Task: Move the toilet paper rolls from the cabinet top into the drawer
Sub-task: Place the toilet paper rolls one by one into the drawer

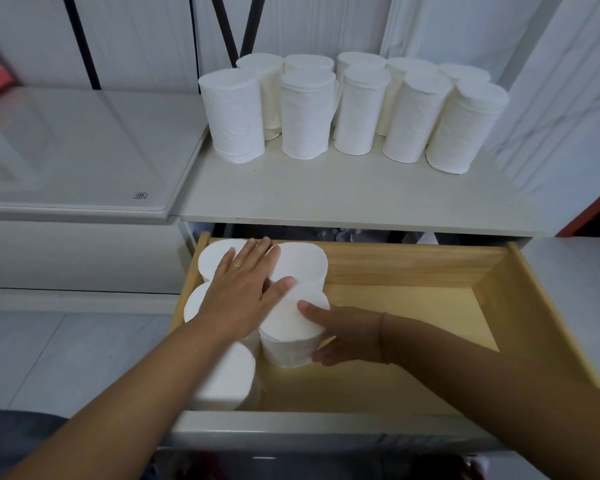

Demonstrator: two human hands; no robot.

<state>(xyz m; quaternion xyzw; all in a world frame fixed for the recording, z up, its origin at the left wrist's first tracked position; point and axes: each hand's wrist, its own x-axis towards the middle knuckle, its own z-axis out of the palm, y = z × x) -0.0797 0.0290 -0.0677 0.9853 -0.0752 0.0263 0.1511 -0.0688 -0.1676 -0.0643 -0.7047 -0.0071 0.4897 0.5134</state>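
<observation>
Step in hand — seating roll (pixel 293 332) upright in drawer (pixel 413 268), left half. Right hand (pixel 347 336) cups its side, thumb on top; left hand (pixel 246 282) flat, fingers spread, pressing tops of rolls already packed. Next, likely: release, reach up. Cabinet top (pixel 326 192) holds ten rolls (pixel 354 109) — nothing blocks. Freezer lid (pixel 84 154) left.
</observation>
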